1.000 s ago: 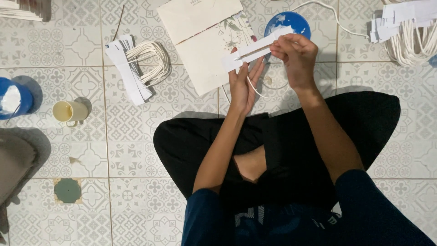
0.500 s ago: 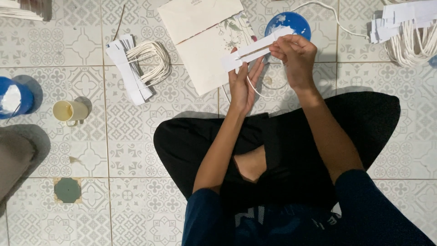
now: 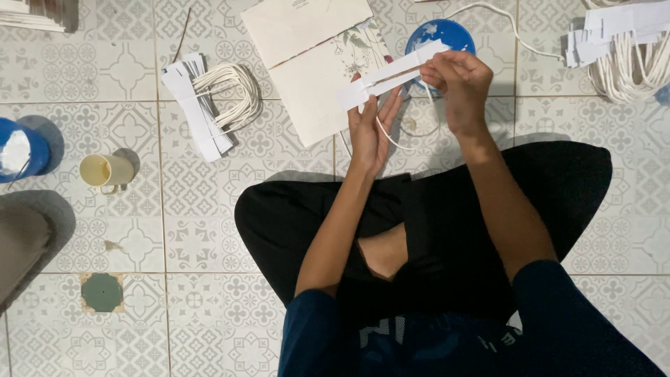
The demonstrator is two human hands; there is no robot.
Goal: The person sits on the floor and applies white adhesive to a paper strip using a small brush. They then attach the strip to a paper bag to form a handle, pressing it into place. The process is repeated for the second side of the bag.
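While the floor and everything on it lie as they did a second ago, both hands hold the same pose over the lap, with no shift that can be made out. The left hand (image 3: 370, 132) stands with fingers stretched upward toward 12 o'clock, palm half open, its fingertips pressed against the lower end of a white paper strip (image 3: 391, 74); it braces rather than clenches. The right hand (image 3: 457, 80) is curled, thumb and fingers pinched shut on the strip's upper end, at 2 o'clock from the left hand. The strip runs slantwise between the two, from 8 o'clock up to 2 o'clock, and seems folded along its length. A thin white cord (image 3: 391, 136) loops down from the strip beside the left palm; where it ends cannot be told. Behind the strip, at 11 o'clock, lies a cream paper bag (image 3: 314, 56) with a flower print, and at 1 o'clock of the hands a blue dish (image 3: 447, 31) shows past the right fingers. At 9 o'clock lies a bundle of strips and cord (image 3: 209, 101), farther on a yellow cup (image 3: 105, 171); another bundle (image 3: 624, 49) lies at 2 o'clock.
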